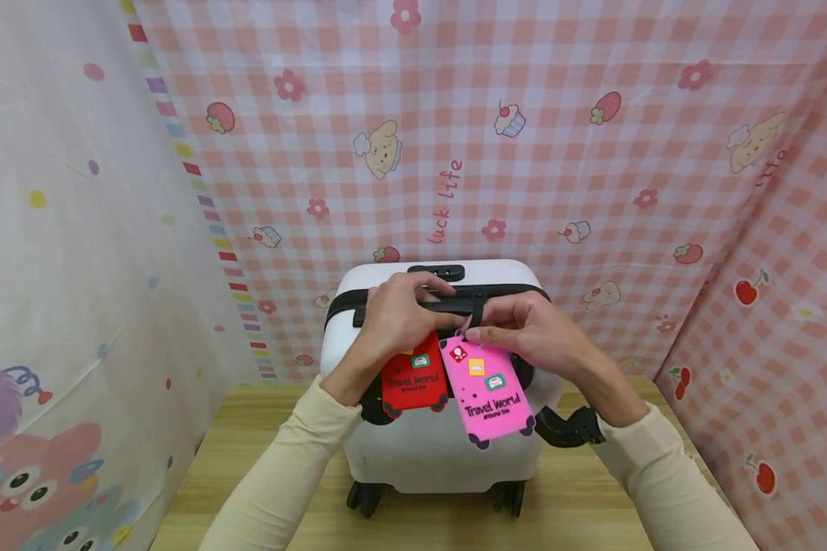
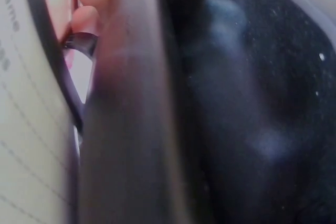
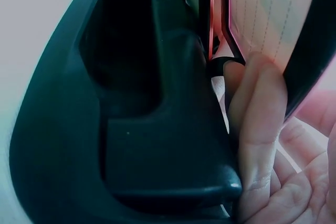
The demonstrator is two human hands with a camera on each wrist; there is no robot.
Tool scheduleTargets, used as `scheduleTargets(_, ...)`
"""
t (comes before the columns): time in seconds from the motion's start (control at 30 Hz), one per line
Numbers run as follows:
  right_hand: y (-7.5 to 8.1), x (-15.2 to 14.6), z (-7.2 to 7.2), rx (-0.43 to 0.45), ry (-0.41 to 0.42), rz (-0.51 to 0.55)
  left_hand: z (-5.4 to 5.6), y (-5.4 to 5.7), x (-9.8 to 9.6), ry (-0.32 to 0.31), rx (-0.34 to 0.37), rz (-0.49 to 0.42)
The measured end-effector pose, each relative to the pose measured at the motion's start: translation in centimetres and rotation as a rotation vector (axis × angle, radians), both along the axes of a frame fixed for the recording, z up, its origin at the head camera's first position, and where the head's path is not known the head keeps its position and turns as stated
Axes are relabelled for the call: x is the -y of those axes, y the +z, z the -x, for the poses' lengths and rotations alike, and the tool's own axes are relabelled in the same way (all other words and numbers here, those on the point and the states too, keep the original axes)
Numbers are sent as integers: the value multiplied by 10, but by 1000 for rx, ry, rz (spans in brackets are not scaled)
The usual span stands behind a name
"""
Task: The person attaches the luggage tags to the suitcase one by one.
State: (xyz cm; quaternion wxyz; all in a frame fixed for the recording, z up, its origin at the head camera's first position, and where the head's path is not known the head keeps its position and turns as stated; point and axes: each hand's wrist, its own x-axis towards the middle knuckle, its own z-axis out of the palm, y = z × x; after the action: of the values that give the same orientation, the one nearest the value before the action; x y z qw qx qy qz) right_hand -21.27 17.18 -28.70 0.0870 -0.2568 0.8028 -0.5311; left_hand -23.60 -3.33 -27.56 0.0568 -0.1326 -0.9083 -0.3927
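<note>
A pink luggage tag [image 1: 492, 394] hangs in front of a white suitcase [image 1: 448, 455]. My right hand [image 1: 534, 333] pinches its top end, where a black strap [image 1: 478, 308] loops over the suitcase handle [image 1: 448, 304]. In the right wrist view the fingers [image 3: 260, 108] lie against the tag's lined back. My left hand [image 1: 400, 314] is at the handle, its fingers above and its thumb reaching toward the strap; whether the fingertips grip anything is hidden. Below it hangs a red luggage tag [image 1: 413, 383], partly covered by that hand.
The suitcase stands upright on a wooden surface [image 1: 234, 467], its wheels [image 1: 367, 497] at the bottom. A combination lock [image 1: 448, 272] sits on its top. Pink checked cloth [image 1: 558, 176] hangs behind, and a pale patterned curtain [image 1: 62, 252] on the left. A black wrist mount [image 1: 568, 427] is on my right wrist.
</note>
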Motion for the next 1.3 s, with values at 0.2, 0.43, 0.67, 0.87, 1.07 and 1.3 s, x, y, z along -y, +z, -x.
scheduleTargets(0.2, -2, 1, -1, -11, -13, 0, 0, 3, 2, 8, 69, -20)
scheduleTargets(0.43, -3, 1, -2, -43, -18, 10, 1, 7, 2, -21, 134, -55)
scheduleTargets(0.67, -3, 1, -2, -50, -33, -6, 4, 11, 5, -54, 238, -112)
scheduleTargets(0.87, -4, 1, -1, -62, -32, -4, 6, 13, 5, -60, 264, -168)
scheduleTargets(1.07, -2, 2, -2, -57, -25, -8, 6, 12, 4, -22, 214, -137)
scheduleTargets(1.3, -3, 0, -3, -81, -31, -13, 4, 7, -2, 47, 78, -74)
